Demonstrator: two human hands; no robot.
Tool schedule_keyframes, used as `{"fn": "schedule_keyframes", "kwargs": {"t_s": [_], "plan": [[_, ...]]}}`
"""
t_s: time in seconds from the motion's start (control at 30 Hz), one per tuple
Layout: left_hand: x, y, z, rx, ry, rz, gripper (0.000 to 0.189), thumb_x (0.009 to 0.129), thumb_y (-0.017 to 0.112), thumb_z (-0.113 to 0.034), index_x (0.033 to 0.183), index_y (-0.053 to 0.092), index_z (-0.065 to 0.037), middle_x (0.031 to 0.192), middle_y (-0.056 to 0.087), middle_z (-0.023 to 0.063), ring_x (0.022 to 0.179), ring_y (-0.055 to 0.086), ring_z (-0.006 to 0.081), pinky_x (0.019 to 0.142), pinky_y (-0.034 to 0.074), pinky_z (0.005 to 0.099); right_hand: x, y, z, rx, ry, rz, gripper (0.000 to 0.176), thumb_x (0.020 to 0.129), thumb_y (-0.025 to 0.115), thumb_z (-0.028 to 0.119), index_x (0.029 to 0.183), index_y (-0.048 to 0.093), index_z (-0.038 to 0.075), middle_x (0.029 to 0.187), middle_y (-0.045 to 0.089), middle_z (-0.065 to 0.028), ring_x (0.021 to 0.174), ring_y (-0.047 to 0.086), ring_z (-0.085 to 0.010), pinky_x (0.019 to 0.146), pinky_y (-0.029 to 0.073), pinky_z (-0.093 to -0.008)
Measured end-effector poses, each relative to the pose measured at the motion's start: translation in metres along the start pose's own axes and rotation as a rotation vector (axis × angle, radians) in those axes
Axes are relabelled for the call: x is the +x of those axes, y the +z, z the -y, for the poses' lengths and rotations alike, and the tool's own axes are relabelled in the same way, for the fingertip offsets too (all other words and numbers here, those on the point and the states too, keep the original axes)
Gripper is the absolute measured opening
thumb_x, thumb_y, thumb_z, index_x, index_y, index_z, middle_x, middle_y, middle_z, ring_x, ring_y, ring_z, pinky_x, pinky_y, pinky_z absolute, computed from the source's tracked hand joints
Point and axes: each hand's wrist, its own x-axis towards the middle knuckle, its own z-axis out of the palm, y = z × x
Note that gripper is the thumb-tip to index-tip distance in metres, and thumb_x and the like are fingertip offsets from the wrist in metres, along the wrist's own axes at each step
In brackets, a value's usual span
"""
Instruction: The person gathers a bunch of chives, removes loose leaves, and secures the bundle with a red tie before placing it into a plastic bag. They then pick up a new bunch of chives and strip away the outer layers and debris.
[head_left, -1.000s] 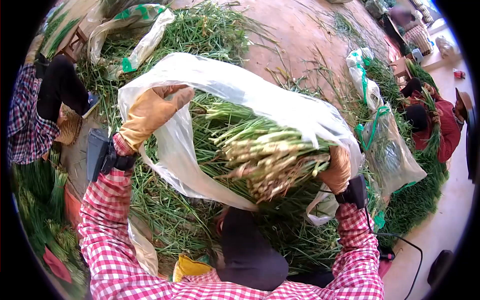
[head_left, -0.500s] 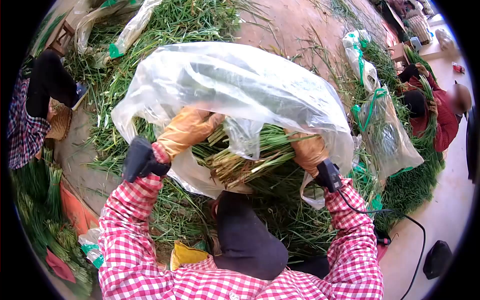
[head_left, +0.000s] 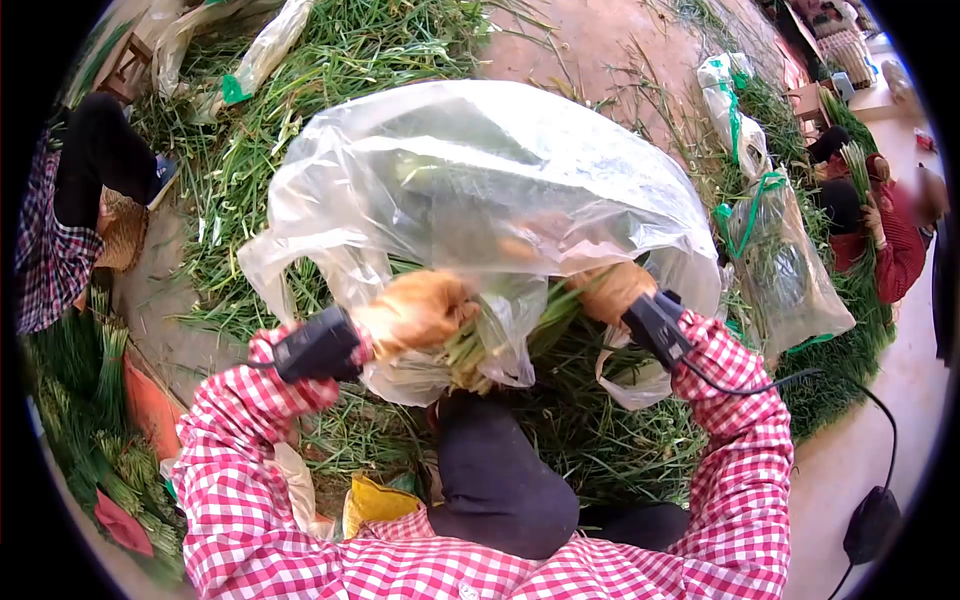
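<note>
A large clear plastic bag (head_left: 480, 130) lies over the pile in front of me, its mouth facing my lap. My left hand (head_left: 415, 310), in an orange glove, has its fingers curled at the bag's mouth beside the pale root ends of a bunch of long green chive-like stalks (head_left: 465, 355). It appears closed on them. My right hand (head_left: 610, 292), gloved too, is at the right side of the mouth, against the green part of the stalks. Its fingertips are hidden by plastic and leaves. A flap of plastic hangs between my hands and covers part of the bunch.
Loose green stalks (head_left: 240, 190) spread over the floor around the bag. Tied plastic bags (head_left: 785, 260) lie at the right. One person (head_left: 65, 220) sits at left; another in red (head_left: 895, 250) holds stalks at right. A yellow bag (head_left: 375, 503) is by my leg (head_left: 500, 480).
My left hand has moved right and down, its fingers curling in at the root ends. The bunch is less exposed, with more of it behind plastic. My right hand has shifted slightly.
</note>
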Motion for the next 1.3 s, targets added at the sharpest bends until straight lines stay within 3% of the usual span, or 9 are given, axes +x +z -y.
{"fn": "schedule_keyframes", "kwargs": {"t_s": [0.13, 0.17, 0.3, 0.63, 0.7, 0.9, 1.0, 1.07, 1.3], "plan": [[0.031, -0.056, 0.011, 0.328, 0.665, -0.282, 0.035, 0.09, 0.055, -0.035, 0.106, 0.062, -0.005, 0.088, 0.066, 0.0119, 0.078, 0.063, 0.0241, 0.074, 0.053, 0.0332, 0.027, -0.019, 0.025, -0.411, -0.139, 0.119, 0.049, 0.085, 0.053, 0.003, 0.132, 0.039, 0.001, 0.111, 0.058, -0.0179, 0.103, 0.058, -0.0286, 0.085, 0.051, -0.0344], [0.027, -0.081, -0.011, 1.084, 0.262, -0.181, 0.031, 0.089, 0.055, -0.028, 0.106, 0.061, -0.003, 0.098, 0.065, 0.0099, 0.088, 0.061, 0.0189, 0.08, 0.05, 0.0275, 0.026, -0.019, 0.031, -0.412, -0.04, 0.214, 0.056, 0.082, 0.057, 0.005, 0.134, 0.037, 0.001, 0.113, 0.057, -0.0163, 0.102, 0.058, -0.0278, 0.085, 0.051, -0.0353], [0.055, -0.156, 0.007, 0.686, 0.979, -1.184, 0.027, 0.086, 0.057, -0.018, 0.108, 0.061, -0.003, 0.097, 0.066, 0.0069, 0.087, 0.062, 0.0163, 0.081, 0.05, 0.0282, -0.005, -0.004, 0.026, -0.637, -0.077, 0.204, 0.08, 0.073, 0.066, 0.012, 0.142, 0.025, 0.004, 0.118, 0.054, -0.0166, 0.112, 0.051, -0.0345, 0.094, 0.042, -0.0447], [-0.005, -0.119, -0.015, 0.614, 0.435, -0.966, 0.026, 0.086, 0.06, -0.022, 0.104, 0.064, -0.003, 0.099, 0.067, 0.0062, 0.095, 0.061, 0.0177, 0.086, 0.047, 0.031, -0.12, -0.053, 0.02, -0.145, 0.112, -0.472, 0.059, 0.08, 0.067, 0.012, 0.132, 0.04, 0.004, 0.118, 0.056, -0.0133, 0.102, 0.059, -0.0261, 0.087, 0.049, -0.0361], [-0.003, -0.095, -0.02, 0.12, 0.595, -0.756, 0.04, 0.088, 0.06, -0.038, 0.113, 0.063, -0.008, 0.108, 0.065, 0.0095, 0.102, 0.06, 0.0214, 0.089, 0.046, 0.0329, -0.14, -0.052, 0.011, -0.642, 0.158, -0.597, 0.059, 0.083, 0.064, 0.007, 0.134, 0.034, 0.004, 0.128, 0.049, -0.0126, 0.107, 0.055, -0.0227, 0.087, 0.05, -0.0337], [-0.031, -0.005, -0.157, -0.529, 1.127, -0.343, 0.116, 0.067, 0.058, -0.075, 0.146, 0.014, -0.003, 0.148, 0.026, 0.0187, 0.138, 0.024, 0.0265, 0.113, 0.016, 0.037, -0.159, -0.072, 0.126, 0.827, 0.151, -0.996, 0.036, 0.078, 0.065, 0.007, 0.112, 0.056, 0.001, 0.115, 0.059, -0.0113, 0.101, 0.058, -0.0235, 0.09, 0.045, -0.0355], [-0.082, 0.045, -0.217, -0.929, 1.233, 0.176, 0.113, 0.066, 0.082, -0.033, 0.146, 0.008, -0.001, 0.139, 0.038, 0.0214, 0.129, 0.037, 0.0269, 0.107, 0.029, 0.0335, -0.189, -0.078, 0.185, 1.093, -0.098, -1.036, 0.041, 0.081, 0.062, 0.011, 0.119, 0.052, -0.001, 0.118, 0.058, -0.0144, 0.103, 0.058, -0.0263, 0.095, 0.043, -0.0381], [-0.089, 0.084, -0.244, -0.682, 1.513, -0.25, 0.129, 0.056, 0.087, -0.039, 0.146, 0.001, -0.003, 0.136, 0.042, 0.0205, 0.123, 0.043, 0.0274, 0.105, 0.032, 0.0351, -0.206, -0.098, 0.239, 1.227, -0.233, -1.105, 0.043, 0.083, 0.061, 0.011, 0.123, 0.05, -0.002, 0.116, 0.059, -0.0154, 0.101, 0.059, -0.0253, 0.095, 0.045, -0.0376], [-0.137, 0.126, -0.285, -1.004, 1.464, -0.195, 0.121, 0.061, 0.085, -0.034, 0.146, 0.005, -0.003, 0.132, 0.045, 0.0157, 0.119, 0.045, 0.0249, 0.103, 0.034, 0.0353, -0.228, -0.145, 0.292, 0.29, 0.23, -1.406, 0.048, 0.083, 0.066, 0.005, 0.126, 0.045, -0.002, 0.108, 0.062, -0.0088, 0.093, 0.061, -0.0175, 0.085, 0.049, -0.0295]]}}
